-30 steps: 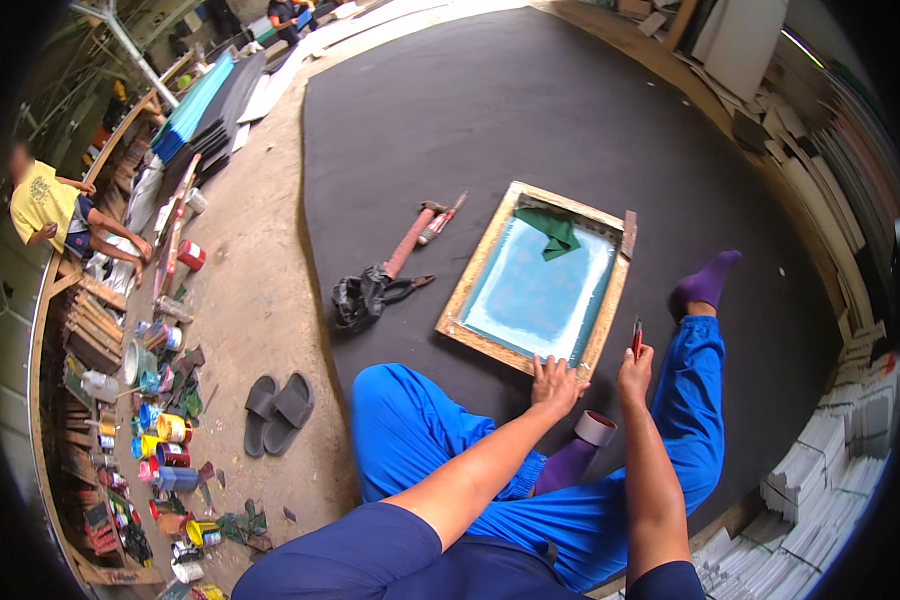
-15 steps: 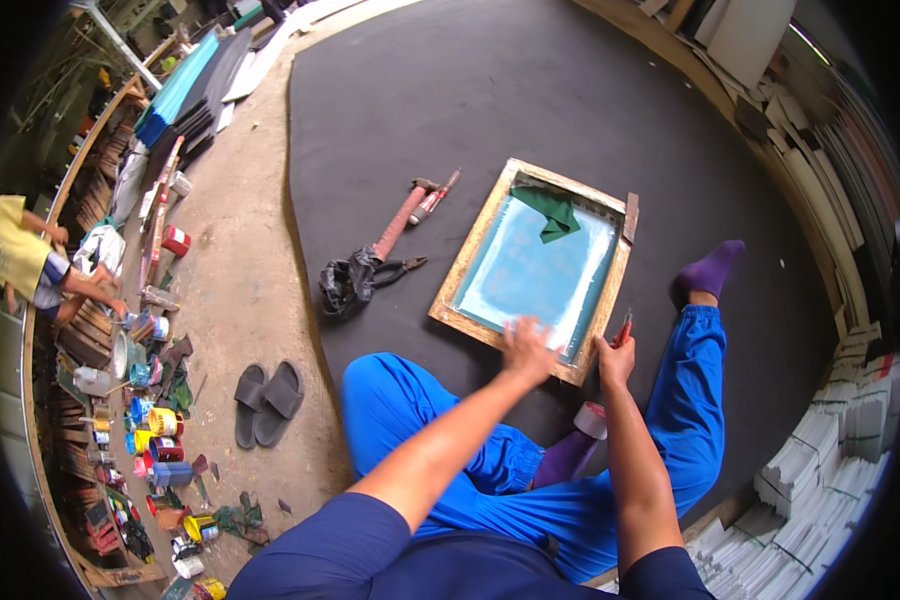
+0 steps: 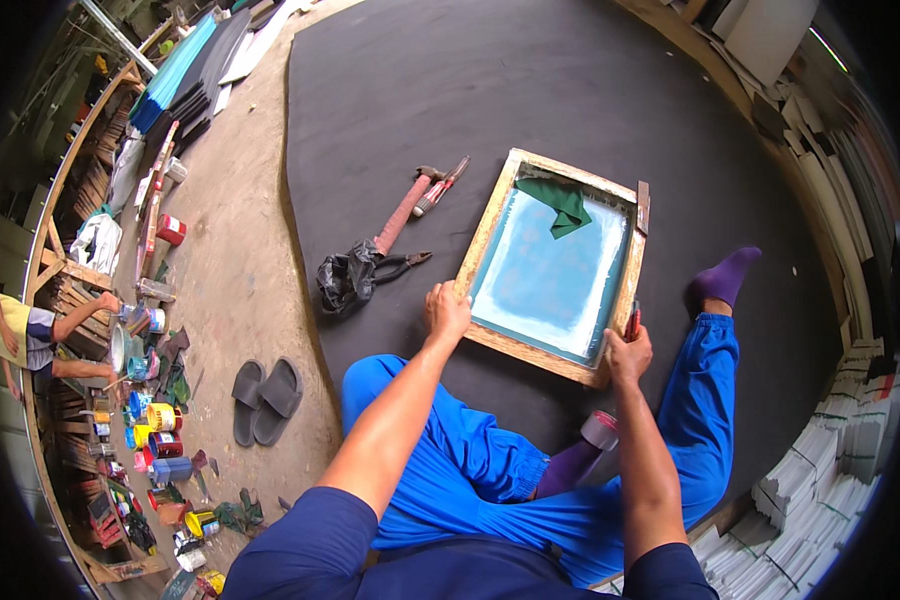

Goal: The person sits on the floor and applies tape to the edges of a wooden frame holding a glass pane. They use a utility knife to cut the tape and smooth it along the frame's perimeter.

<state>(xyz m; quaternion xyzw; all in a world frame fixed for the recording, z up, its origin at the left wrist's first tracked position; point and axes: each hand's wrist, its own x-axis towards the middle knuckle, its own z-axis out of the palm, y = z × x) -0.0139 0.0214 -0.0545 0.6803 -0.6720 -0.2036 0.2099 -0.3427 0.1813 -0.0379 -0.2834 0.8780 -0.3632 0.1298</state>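
Observation:
A wooden screen-printing frame (image 3: 532, 355) with blue-green mesh (image 3: 542, 285) lies before me, tilted slightly clockwise. My left hand (image 3: 448, 312) grips its near left corner. At the near right corner, my right hand (image 3: 629, 356) is closed around a slim red tool (image 3: 634, 320) and presses against the frame's edge; the tool's exact kind is hard to make out. A green cloth (image 3: 562, 203) rests inside the frame at its far end. One dark strip of wood (image 3: 643, 208) sits along the far right corner.
Left of the frame lie a hammer (image 3: 403, 212), a red-handled screwdriver (image 3: 440, 190), pliers (image 3: 402, 266) and a black plastic bag (image 3: 345, 280). A tape roll (image 3: 600, 430) is by my foot. Sandals (image 3: 268, 400), paint cans (image 3: 165, 417) and another person (image 3: 40, 335) are farther left.
My left hand has moved from the frame's near edge to its near left corner and taken hold. The frame has shifted slightly right. My right hand now touches the near right corner.

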